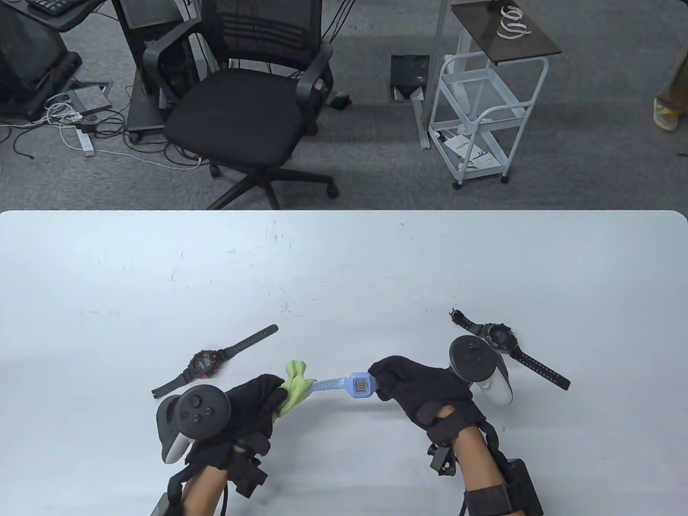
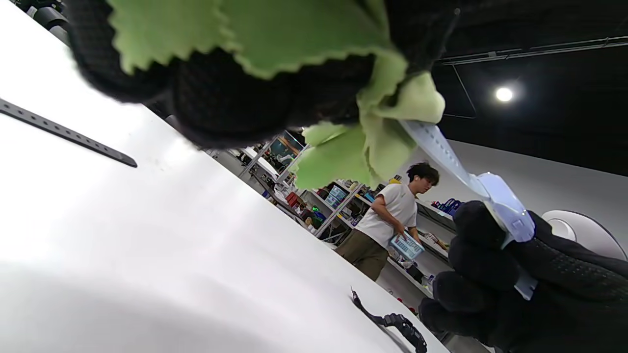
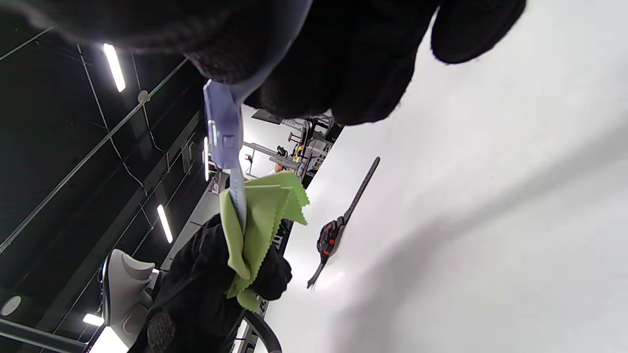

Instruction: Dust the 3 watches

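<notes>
Black resin and a red-ringed face marked the watch (image 1: 205, 362) lying flat on the white table (image 1: 344, 258) at my far left, its strap stretched toward the middle, just beyond my left hand (image 1: 236, 414). That hand was curled tight around a green cloth (image 1: 293, 389), which wrapped one strap end of the blue watch (image 1: 359, 385). The blue watch hung in the air between my hands, clear of the tabletop. My right hand (image 1: 424, 392) pinched its other strap right beside the case, fingers bent around it. Just past my right hand's tracker lay the dark grey watch (image 1: 500, 339) with its dotted strap, flat and untouched. Beyond the table's far edge stood a black office chair (image 1: 252, 102) and, further right, a white wire cart (image 1: 478, 118).
</notes>
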A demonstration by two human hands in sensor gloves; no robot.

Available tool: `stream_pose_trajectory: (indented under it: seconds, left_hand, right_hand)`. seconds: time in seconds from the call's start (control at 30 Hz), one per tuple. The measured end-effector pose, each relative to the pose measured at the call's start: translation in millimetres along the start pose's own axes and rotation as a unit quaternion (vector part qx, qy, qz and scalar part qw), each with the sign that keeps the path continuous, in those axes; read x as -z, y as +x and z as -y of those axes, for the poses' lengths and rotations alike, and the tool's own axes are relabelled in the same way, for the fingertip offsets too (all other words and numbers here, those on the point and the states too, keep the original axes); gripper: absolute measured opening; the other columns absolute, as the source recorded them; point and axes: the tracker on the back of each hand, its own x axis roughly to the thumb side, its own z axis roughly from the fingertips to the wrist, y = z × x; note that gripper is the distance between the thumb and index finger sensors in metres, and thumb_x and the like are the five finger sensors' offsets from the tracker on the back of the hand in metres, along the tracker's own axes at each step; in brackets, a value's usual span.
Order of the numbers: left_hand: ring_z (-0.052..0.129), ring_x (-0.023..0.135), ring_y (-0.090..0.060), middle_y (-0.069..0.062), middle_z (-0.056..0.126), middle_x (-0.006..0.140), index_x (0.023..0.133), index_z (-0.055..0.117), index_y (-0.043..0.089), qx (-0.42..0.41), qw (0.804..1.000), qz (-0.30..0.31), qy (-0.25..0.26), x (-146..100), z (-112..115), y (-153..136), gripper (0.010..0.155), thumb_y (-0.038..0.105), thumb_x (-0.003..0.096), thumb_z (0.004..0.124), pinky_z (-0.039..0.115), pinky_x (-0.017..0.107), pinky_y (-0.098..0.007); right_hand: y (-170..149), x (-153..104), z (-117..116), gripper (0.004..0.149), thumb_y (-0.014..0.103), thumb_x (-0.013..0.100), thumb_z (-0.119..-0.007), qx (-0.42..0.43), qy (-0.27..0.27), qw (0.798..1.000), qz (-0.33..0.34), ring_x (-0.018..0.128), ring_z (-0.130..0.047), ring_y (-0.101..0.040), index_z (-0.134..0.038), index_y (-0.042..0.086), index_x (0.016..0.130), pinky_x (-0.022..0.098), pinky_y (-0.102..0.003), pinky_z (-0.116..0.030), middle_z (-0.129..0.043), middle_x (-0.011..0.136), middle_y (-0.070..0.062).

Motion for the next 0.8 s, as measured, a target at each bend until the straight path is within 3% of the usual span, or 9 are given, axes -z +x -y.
stream_pose_trajectory:
  seconds: [0.1,0.2,0.5,0.7,0.8]
  left_hand:
    - [0.104,0.025,-0.024,-0.006,0.104,0.041,0.064,0.099,0.009,-0.006,0.999,-0.001,0.036,-2.4,-3.9,-2.8,0.045,0.048,0.0470,0.083,0.087,0.041,-0.055]
    - [0.104,0.024,-0.023,-0.005,0.104,0.039,0.060,0.100,0.010,-0.004,0.999,0.002,0.039,-3.4,-5.5,-2.6,0.044,0.050,0.0470,0.087,0.088,0.040,-0.055]
    - [0.105,0.036,-0.025,-0.011,0.101,0.057,0.081,0.089,0.006,-0.006,1.000,-0.007,-0.024,2.0,3.8,-1.1,0.046,0.034,0.0501,0.069,0.085,0.045,-0.056]
    - [0.105,0.025,-0.023,-0.005,0.104,0.042,0.063,0.098,0.009,-0.014,0.999,-0.009,0.037,-3.0,-4.9,-4.7,0.043,0.047,0.0488,0.082,0.088,0.040,-0.054]
    - [0.105,0.030,-0.024,-0.007,0.103,0.048,0.069,0.095,0.009,-0.015,0.999,-0.006,0.033,-2.4,-4.5,-3.3,0.043,0.042,0.0493,0.077,0.087,0.043,-0.055]
  right_hand:
    - [-1.0,-1.3,2.1,0.047,0.044,0.064,-0.069,0.005,-0.005,1.000,-0.001,0.085,-0.085,-0.028,-0.071,0.022,0.105,0.070,-0.066,-0.056,-0.084,0.090,-0.002]
    - [-0.8,-1.4,1.7,0.047,0.044,0.064,-0.069,0.004,-0.004,1.000,-0.003,0.085,-0.085,-0.029,-0.071,0.021,0.105,0.070,-0.066,-0.056,-0.084,0.090,-0.002]
    - [-1.1,-1.4,2.2,0.047,0.044,0.064,-0.069,0.007,-0.002,1.000,-0.004,0.085,-0.085,-0.029,-0.071,0.021,0.105,0.070,-0.066,-0.056,-0.084,0.090,-0.003]
    - [-1.4,-1.9,3.0,0.047,0.044,0.064,-0.069,0.012,-0.005,1.000,-0.004,0.085,-0.085,-0.029,-0.070,0.021,0.105,0.070,-0.066,-0.056,-0.084,0.090,-0.003]
    - [-0.1,-0.9,1.2,0.047,0.044,0.064,-0.069,0.010,0.000,1.000,-0.003,0.085,-0.084,-0.029,-0.070,0.021,0.105,0.070,-0.066,-0.056,-0.084,0.090,-0.003]
